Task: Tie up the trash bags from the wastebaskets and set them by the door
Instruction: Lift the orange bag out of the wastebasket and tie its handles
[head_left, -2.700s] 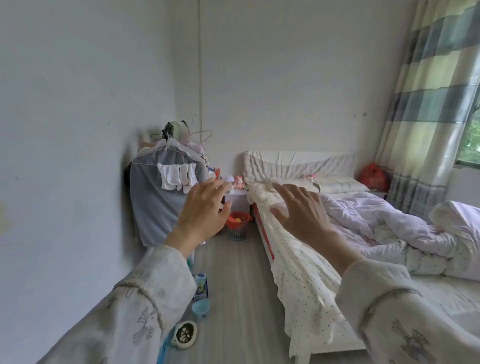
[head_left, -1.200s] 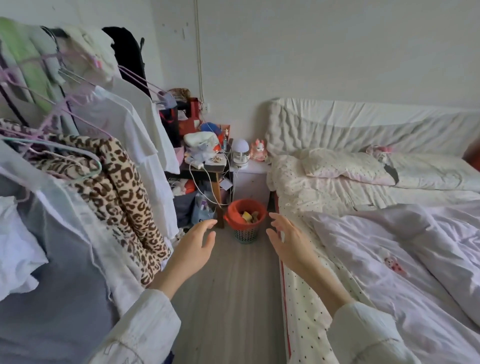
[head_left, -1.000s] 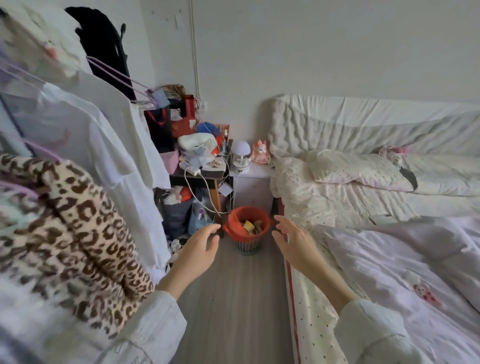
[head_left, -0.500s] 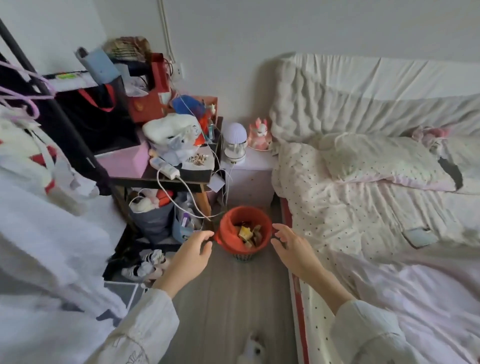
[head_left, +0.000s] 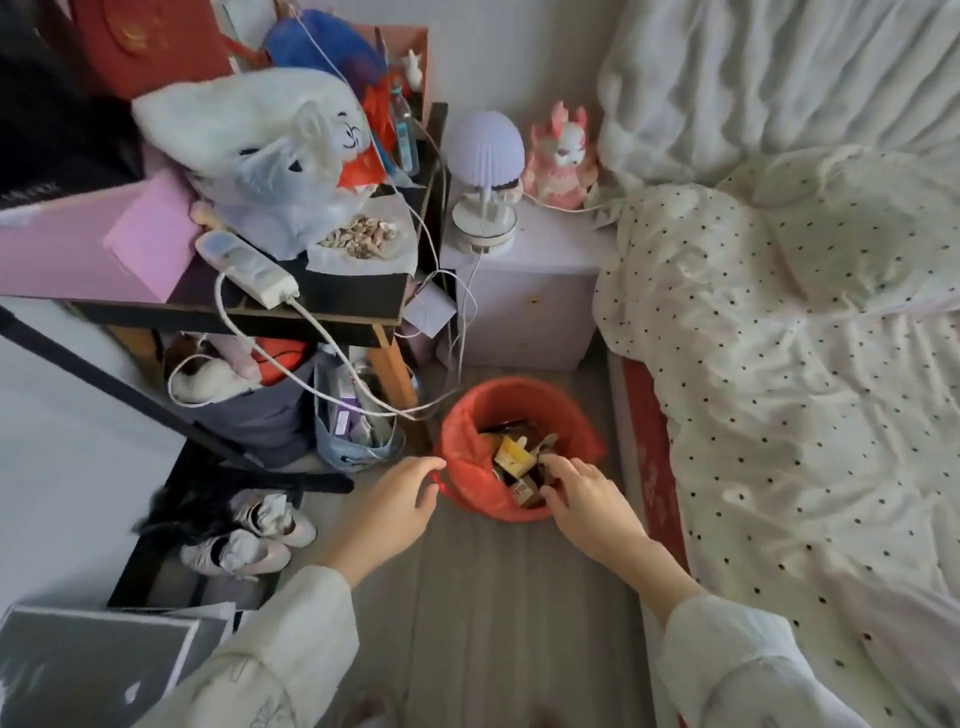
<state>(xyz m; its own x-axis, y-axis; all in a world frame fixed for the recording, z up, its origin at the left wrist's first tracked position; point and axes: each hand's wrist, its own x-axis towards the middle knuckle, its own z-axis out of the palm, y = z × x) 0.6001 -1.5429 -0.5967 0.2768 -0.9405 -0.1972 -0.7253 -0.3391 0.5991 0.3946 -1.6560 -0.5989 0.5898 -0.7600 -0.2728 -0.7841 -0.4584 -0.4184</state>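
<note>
An orange-red trash bag (head_left: 470, 480) lines a small wastebasket on the floor between the cluttered shelf and the bed. Paper and packaging scraps (head_left: 514, 457) fill it. My left hand (head_left: 395, 506) reaches to the bag's left rim, fingertips at its edge, fingers relaxed. My right hand (head_left: 589, 493) is over the bag's front right rim, fingers spread and slightly bent, touching the rim or the trash; I cannot tell which. Neither hand grips anything.
A dark shelf table (head_left: 249, 306) piled with bags and a power strip (head_left: 247, 267) stands left, its cables hanging near the bag. A white nightstand (head_left: 524, 291) with a lamp is behind. The bed (head_left: 789, 364) runs along the right. Shoes (head_left: 249, 535) lie at left.
I have come closer and now look down on the wastebasket. Both hands moved forward from either side of it to the bag's rim.
</note>
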